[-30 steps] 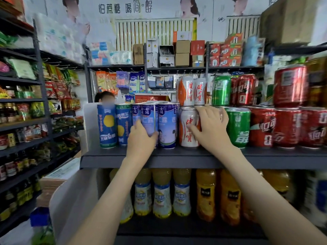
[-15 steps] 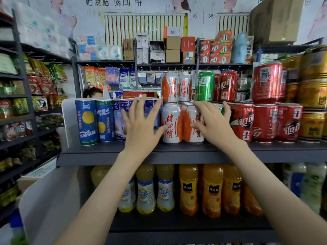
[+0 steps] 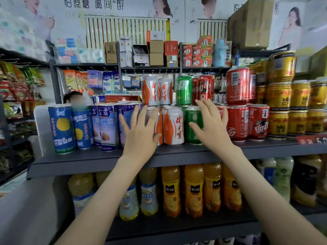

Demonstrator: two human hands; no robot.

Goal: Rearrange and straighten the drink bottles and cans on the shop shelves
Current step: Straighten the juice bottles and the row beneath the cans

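A grey shelf (image 3: 99, 159) carries a row of cans. My left hand (image 3: 141, 133) lies with spread straight fingers against a white-and-orange can (image 3: 158, 126) and the tall purple can (image 3: 123, 121) beside it. My right hand (image 3: 211, 128) is spread in front of a green can (image 3: 192, 121), between a second white-and-orange can (image 3: 174, 125) and the red cola cans (image 3: 238, 123). More white-orange, green and red cans are stacked on top (image 3: 165, 91). Neither hand grips anything.
Tall blue cans (image 3: 62, 129) stand at the shelf's left end, gold cans (image 3: 279, 106) are stacked at the right. Yellow and orange juice bottles (image 3: 194, 190) fill the shelf below. Snack racks line the left aisle, where part of a person (image 3: 75, 99) shows.
Both hands moved right along the row: the left from the purple cans to the white-orange can, the right from the white-orange cans to the green can. The view also shifted right.
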